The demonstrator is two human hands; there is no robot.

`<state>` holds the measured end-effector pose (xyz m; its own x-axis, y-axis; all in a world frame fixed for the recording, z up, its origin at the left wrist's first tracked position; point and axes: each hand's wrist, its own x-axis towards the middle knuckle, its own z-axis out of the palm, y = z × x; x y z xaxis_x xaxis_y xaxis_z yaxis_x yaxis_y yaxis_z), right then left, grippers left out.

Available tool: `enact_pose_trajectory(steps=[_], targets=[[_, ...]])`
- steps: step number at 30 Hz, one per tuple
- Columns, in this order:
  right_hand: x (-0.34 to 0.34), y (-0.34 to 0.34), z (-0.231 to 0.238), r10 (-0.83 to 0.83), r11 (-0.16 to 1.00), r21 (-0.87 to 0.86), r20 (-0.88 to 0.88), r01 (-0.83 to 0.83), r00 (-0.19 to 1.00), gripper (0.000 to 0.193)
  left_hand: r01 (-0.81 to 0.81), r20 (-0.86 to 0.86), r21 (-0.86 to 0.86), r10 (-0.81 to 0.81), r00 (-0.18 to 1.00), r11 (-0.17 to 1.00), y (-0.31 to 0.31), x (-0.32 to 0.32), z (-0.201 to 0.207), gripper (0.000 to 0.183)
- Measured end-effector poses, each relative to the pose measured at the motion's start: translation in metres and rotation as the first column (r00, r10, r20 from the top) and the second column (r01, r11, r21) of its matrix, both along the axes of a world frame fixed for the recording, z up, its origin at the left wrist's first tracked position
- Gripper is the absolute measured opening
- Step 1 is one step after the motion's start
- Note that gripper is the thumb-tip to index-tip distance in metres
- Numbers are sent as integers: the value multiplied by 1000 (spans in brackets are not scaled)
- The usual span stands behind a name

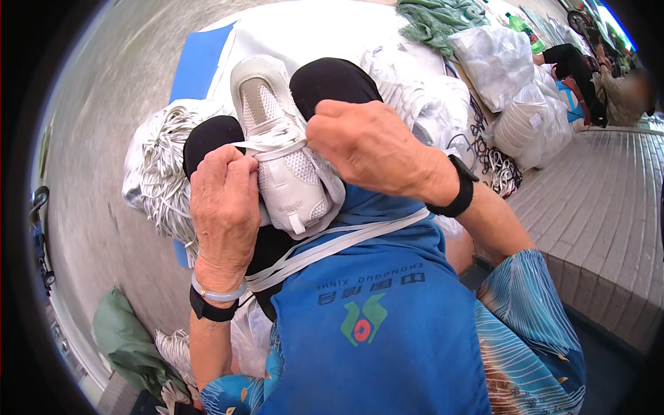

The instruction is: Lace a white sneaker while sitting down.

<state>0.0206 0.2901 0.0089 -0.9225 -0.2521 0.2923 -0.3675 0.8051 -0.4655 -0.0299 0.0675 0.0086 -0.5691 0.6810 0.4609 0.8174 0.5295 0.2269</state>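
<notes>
A pale white sneaker (294, 190) with mesh panels rests in my lap between my knees, a small loop tab at its near end. A flat white shoelace (277, 142) crosses its middle. My left hand (225, 200), at the sneaker's left side, has its fingers pinched on one end of the lace. On the other side my right hand (373, 145) is closed around the other end, its fingertips mostly turned from view. Several more flat white laces (346, 240) lie across my lap over the blue apron (387, 332).
A heap of white laces (169, 162) lies left of my knee. White bundles (429, 97), filled clear plastic bags (529, 124) and a green net (439, 21) are to the right and far side. Another person (609, 90) sits at far right. A green sack (124, 332) lies at lower left.
</notes>
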Motion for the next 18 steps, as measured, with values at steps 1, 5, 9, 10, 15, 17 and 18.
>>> enact_pose_trajectory(steps=[1,5,9,10,15,17,18], targets=[[1,0,1,39,996,77,-45,-35,998,9,20,-11,35,-20,1000,999,2,-1,2,17],[-7,3,-2,-5,953,-297,200,65,980,14,68,203,235,-118,972,969,9,13,21,18],[11,0,0,-168,930,-299,175,215,970,27,-39,684,327,-208,699,944,20,45,27,7],[18,-1,2,-167,928,-315,125,199,978,27,-80,712,293,-161,684,953,22,46,24,7],[34,-12,17,-182,981,-44,101,187,978,41,-333,886,256,-82,457,907,36,38,5,16],[36,-19,20,-182,983,36,143,178,973,38,-332,862,266,-69,502,905,40,41,1,18],[37,-23,20,-195,981,43,133,191,972,38,-346,829,276,-40,558,897,42,44,0,20]])
